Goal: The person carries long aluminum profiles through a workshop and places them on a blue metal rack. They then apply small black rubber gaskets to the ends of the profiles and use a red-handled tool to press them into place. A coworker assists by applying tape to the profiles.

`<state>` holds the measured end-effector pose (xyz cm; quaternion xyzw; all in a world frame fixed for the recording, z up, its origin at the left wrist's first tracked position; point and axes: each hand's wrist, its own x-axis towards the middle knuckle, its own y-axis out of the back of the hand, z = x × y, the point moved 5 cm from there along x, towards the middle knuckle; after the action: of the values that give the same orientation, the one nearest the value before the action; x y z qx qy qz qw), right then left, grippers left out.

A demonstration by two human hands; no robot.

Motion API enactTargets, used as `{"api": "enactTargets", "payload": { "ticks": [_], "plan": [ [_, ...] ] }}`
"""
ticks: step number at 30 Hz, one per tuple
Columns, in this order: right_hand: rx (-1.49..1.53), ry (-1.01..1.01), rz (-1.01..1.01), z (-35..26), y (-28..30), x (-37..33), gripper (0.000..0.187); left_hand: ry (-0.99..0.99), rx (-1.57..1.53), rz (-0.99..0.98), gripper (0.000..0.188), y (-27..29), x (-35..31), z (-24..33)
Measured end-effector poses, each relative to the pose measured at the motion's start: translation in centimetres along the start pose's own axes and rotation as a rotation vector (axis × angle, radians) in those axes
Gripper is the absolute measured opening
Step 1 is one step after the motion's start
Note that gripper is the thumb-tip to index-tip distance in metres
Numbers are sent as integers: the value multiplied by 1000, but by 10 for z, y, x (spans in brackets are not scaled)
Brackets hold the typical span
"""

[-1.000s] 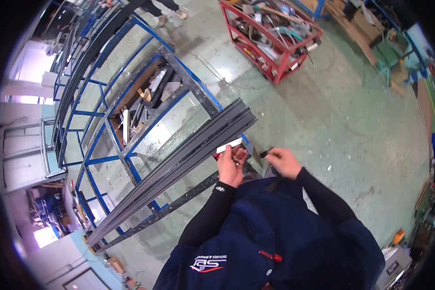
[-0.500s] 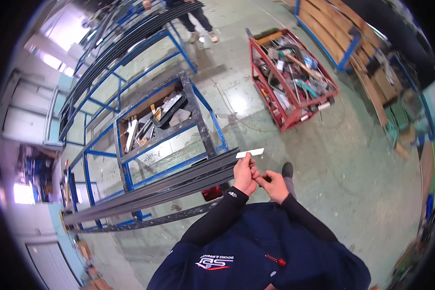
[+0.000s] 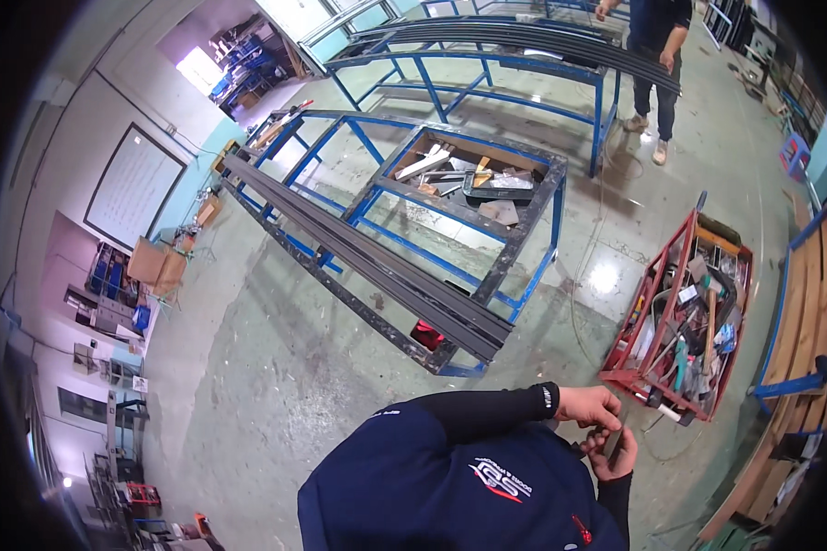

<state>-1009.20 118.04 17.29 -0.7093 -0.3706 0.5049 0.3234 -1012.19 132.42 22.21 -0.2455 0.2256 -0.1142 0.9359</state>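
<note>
My left hand (image 3: 590,406) and my right hand (image 3: 618,456) are close together in front of my chest, at the lower right. Both have their fingers closed. Between them shows a small, narrow, dull grey piece (image 3: 613,443), too small and too covered to name. Long dark grey profiles (image 3: 386,262) lie along the blue metal frame table (image 3: 363,147), away to the left of my hands. Neither hand touches them. A red-handled tool (image 3: 582,530) is clipped at my chest.
A red tool cart (image 3: 613,375) full of hand tools stands just right of my hands. The table's wooden tray (image 3: 542,172) holds offcuts and a black box. Another person (image 3: 657,55) stands at a far rack of dark profiles (image 3: 515,35). Wooden boards (image 3: 804,303) lie along the right.
My view has swung left, so my hands now appear lower and further right, away from the profile ends. The white strip seen by my left hand is no longer visible.
</note>
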Motion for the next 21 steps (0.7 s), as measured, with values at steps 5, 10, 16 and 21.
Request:
{"api": "enactTargets", "payload": {
  "ticks": [5, 10, 16, 21],
  "plan": [
    [-48, 51, -95, -40, -10, 26, 32, 28, -88, 36, 17, 24, 36, 20],
    [-61, 161, -50, -105, -3, 55, 30, 1, -404, 184, 15, 64, 101, 23],
    [36, 389, 163, -182, 4, 125, 27, 173, -502, 464, 25, 166, 161, 77],
    [-32, 516, 268, -263, -38, 243, 22, 214, -553, 283, 38, 275, 203, 162]
  ]
}}
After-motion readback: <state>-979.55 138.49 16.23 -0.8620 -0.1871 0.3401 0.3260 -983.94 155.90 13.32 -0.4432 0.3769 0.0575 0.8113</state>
